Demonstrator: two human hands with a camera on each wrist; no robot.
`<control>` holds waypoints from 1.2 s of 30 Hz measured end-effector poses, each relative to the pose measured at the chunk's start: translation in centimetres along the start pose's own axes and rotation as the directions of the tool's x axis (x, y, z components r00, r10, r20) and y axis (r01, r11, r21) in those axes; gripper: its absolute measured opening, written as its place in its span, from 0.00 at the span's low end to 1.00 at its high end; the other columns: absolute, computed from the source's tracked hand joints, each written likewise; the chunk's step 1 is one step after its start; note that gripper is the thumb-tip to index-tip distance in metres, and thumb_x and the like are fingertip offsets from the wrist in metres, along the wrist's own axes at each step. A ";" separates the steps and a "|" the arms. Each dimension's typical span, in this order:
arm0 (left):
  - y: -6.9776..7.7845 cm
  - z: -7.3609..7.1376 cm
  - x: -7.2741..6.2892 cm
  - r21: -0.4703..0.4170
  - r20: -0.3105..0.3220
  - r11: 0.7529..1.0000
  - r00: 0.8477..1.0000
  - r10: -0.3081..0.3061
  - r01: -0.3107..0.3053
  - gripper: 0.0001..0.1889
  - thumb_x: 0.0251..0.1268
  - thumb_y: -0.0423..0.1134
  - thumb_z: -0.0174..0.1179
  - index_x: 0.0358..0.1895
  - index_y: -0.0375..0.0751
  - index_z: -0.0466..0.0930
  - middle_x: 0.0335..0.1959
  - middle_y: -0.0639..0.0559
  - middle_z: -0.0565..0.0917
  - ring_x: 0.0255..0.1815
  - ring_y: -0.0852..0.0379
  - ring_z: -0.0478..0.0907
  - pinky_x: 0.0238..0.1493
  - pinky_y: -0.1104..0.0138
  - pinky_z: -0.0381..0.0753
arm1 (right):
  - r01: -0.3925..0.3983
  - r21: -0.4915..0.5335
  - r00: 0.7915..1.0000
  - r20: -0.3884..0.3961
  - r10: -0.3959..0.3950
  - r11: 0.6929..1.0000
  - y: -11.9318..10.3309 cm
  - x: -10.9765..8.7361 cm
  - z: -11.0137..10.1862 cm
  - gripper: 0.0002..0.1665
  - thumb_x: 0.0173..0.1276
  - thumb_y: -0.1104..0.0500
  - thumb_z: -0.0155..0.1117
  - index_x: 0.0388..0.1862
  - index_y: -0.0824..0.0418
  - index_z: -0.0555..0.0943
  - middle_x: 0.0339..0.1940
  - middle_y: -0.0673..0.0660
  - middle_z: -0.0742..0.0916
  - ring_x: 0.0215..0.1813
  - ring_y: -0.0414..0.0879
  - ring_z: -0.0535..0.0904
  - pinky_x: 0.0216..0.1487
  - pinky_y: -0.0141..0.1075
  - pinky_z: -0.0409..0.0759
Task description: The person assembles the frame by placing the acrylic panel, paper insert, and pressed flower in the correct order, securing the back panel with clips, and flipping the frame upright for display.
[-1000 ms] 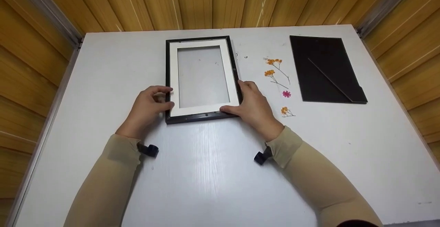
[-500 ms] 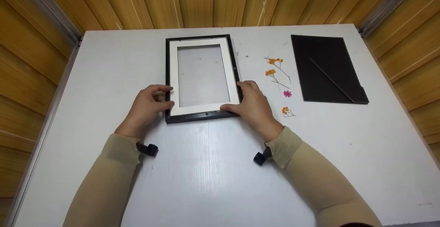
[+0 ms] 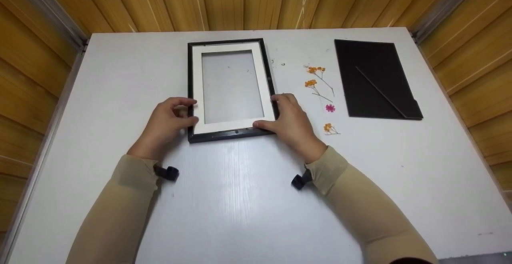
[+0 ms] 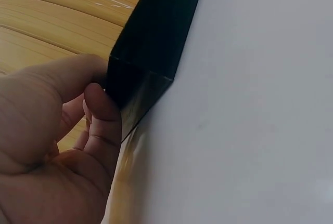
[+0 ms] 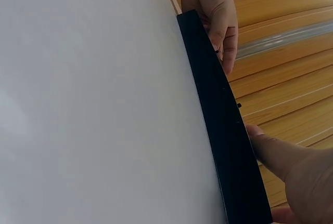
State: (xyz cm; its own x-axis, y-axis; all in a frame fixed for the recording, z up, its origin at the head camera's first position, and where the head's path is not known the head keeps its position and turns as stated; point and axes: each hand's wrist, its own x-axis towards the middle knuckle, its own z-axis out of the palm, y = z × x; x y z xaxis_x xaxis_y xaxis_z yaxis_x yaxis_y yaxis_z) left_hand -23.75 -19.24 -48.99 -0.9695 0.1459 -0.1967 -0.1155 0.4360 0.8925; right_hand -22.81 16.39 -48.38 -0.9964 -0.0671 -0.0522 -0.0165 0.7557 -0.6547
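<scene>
Frame point(image 3: 224, 136): on white table point(image 3: 236, 184), nr far edge, white mat point(image 3: 228, 126) inside
L hand point(image 3: 162, 124): grips L side
R hand point(image 3: 295, 124): grips near-R corner
Flowers point(image 3: 330, 108): btwn frame & blk board point(image 3: 372, 92)
Blk board: nr table's far-R corner

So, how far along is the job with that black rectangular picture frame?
Looks done: the white rectangular mat sits inside the black rectangular frame. In hand: the left hand and right hand hold that frame near its closer end. Probably left to fit: three small orange flower sprigs, a pink flower and a flat black board, all lying apart.
</scene>
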 end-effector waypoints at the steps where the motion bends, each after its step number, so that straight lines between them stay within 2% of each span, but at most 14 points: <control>1: 0.2 0.0 0.0 0.009 0.000 1.000 1.000 0.007 -0.007 0.28 0.73 0.35 0.74 0.75 0.43 0.82 0.70 0.43 0.80 0.50 0.54 0.75 0.42 0.73 0.78 | -0.008 0.008 1.000 0.006 0.007 1.000 0.0 0.0 -0.3 0.61 0.61 0.35 0.91 0.83 0.61 0.74 0.85 0.61 0.75 0.81 0.62 0.78 0.85 0.55 0.76; 5: 1.2 0.6 -0.2 0.077 -0.007 0.997 1.000 0.029 -0.029 0.31 0.75 0.37 0.73 0.79 0.41 0.79 0.76 0.40 0.75 0.57 0.49 0.76 0.51 0.67 0.80 | -0.034 0.052 0.999 -0.010 0.035 0.998 0.6 0.0 -2.5 0.57 0.67 0.35 0.86 0.85 0.60 0.73 0.85 0.61 0.76 0.87 0.61 0.72 0.88 0.56 0.72; 7: 1.8 1.3 -0.4 0.127 -0.007 0.992 1.000 0.027 -0.026 0.37 0.76 0.42 0.74 0.84 0.41 0.73 0.82 0.38 0.68 0.67 0.44 0.76 0.62 0.59 0.83 | -0.031 0.070 0.998 -0.048 0.035 0.997 1.4 -0.1 -4.1 0.53 0.71 0.36 0.83 0.84 0.61 0.74 0.83 0.62 0.78 0.86 0.61 0.73 0.87 0.56 0.73; 8: 2.2 1.8 -0.5 0.156 -0.006 0.988 1.000 0.025 -0.024 0.42 0.75 0.45 0.75 0.87 0.40 0.68 0.86 0.37 0.64 0.75 0.41 0.73 0.69 0.53 0.82 | -0.027 0.075 0.997 -0.073 0.033 0.997 2.0 -0.2 -4.9 0.50 0.73 0.37 0.82 0.83 0.61 0.75 0.82 0.62 0.79 0.82 0.62 0.76 0.84 0.55 0.75; 10: 2.8 2.9 -0.6 0.214 0.004 0.977 1.000 0.016 -0.017 0.55 0.71 0.53 0.78 0.92 0.39 0.57 0.91 0.35 0.55 0.87 0.35 0.64 0.81 0.43 0.77 | -0.018 0.080 0.991 -0.132 0.029 0.997 3.2 -0.5 -6.6 0.45 0.76 0.38 0.80 0.80 0.62 0.77 0.79 0.63 0.82 0.70 0.62 0.83 0.73 0.53 0.81; 13: 3.6 4.7 -0.8 0.304 0.027 0.953 1.000 -0.001 -0.007 0.73 0.60 0.64 0.83 0.95 0.38 0.41 0.96 0.35 0.43 0.96 0.32 0.45 0.91 0.37 0.64 | -0.020 0.072 0.976 -0.214 0.035 0.997 5.3 -0.9 -9.0 0.41 0.79 0.39 0.77 0.78 0.63 0.80 0.76 0.63 0.84 0.51 0.57 0.84 0.55 0.45 0.81; 16: 3.8 6.0 -1.0 0.353 0.040 0.936 0.999 -0.017 0.002 0.83 0.52 0.70 0.86 0.95 0.37 0.34 0.97 0.37 0.38 0.97 0.32 0.36 0.92 0.36 0.61 | -0.044 0.062 0.961 -0.269 0.059 0.997 7.2 -1.2 -11.0 0.38 0.81 0.40 0.75 0.76 0.64 0.81 0.75 0.64 0.85 0.50 0.54 0.81 0.53 0.39 0.76; 20: 3.4 6.6 -1.1 0.370 0.021 0.929 1.000 -0.021 0.011 0.84 0.50 0.67 0.88 0.94 0.34 0.33 0.97 0.36 0.36 0.97 0.33 0.34 0.92 0.37 0.60 | -0.081 0.063 0.956 -0.278 0.095 0.995 8.9 -1.0 -12.9 0.35 0.82 0.42 0.73 0.74 0.65 0.84 0.70 0.65 0.88 0.55 0.53 0.80 0.57 0.37 0.73; 24: 3.1 6.3 -1.3 0.371 -0.006 0.928 1.000 -0.015 0.016 0.83 0.51 0.64 0.89 0.94 0.30 0.34 0.97 0.35 0.36 0.96 0.32 0.34 0.92 0.37 0.61 | -0.103 0.045 0.961 -0.251 0.111 0.994 9.4 -0.6 -14.0 0.31 0.82 0.40 0.71 0.68 0.63 0.88 0.61 0.64 0.91 0.51 0.48 0.80 0.53 0.36 0.74; 28: 3.0 6.0 -1.5 0.377 -0.024 0.926 1.000 -0.005 0.014 0.82 0.52 0.67 0.87 0.93 0.29 0.35 0.97 0.35 0.36 0.96 0.32 0.35 0.92 0.36 0.61 | -0.116 0.016 0.968 -0.222 0.117 0.993 9.4 -0.2 -14.4 0.29 0.82 0.39 0.71 0.63 0.62 0.90 0.56 0.65 0.91 0.51 0.48 0.81 0.51 0.38 0.75; 33: 3.2 5.9 -1.5 0.383 -0.047 0.923 0.999 -0.003 0.021 0.81 0.55 0.70 0.85 0.93 0.28 0.36 0.96 0.35 0.38 0.96 0.31 0.36 0.92 0.37 0.60 | -0.129 -0.005 0.979 -0.161 0.127 0.992 9.3 0.0 -14.3 0.28 0.81 0.39 0.71 0.61 0.61 0.90 0.54 0.64 0.92 0.52 0.51 0.82 0.49 0.39 0.77; 36: 3.3 5.8 -1.5 0.386 -0.064 0.922 0.998 0.002 0.023 0.80 0.56 0.69 0.84 0.93 0.27 0.38 0.96 0.35 0.40 0.95 0.31 0.38 0.92 0.38 0.61 | -0.124 -0.035 0.983 -0.137 0.118 0.992 9.4 0.1 -14.4 0.27 0.81 0.40 0.72 0.59 0.61 0.91 0.52 0.63 0.92 0.48 0.50 0.82 0.46 0.38 0.77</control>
State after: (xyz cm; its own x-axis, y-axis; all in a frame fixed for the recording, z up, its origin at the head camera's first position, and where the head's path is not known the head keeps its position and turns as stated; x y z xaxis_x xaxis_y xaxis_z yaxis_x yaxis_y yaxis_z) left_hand -21.43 -12.85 -48.14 -0.9815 0.0898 -0.1688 -0.0454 0.7480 0.6621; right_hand -24.25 32.84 -43.67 -0.9933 0.1127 -0.0254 0.1043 0.7808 -0.6160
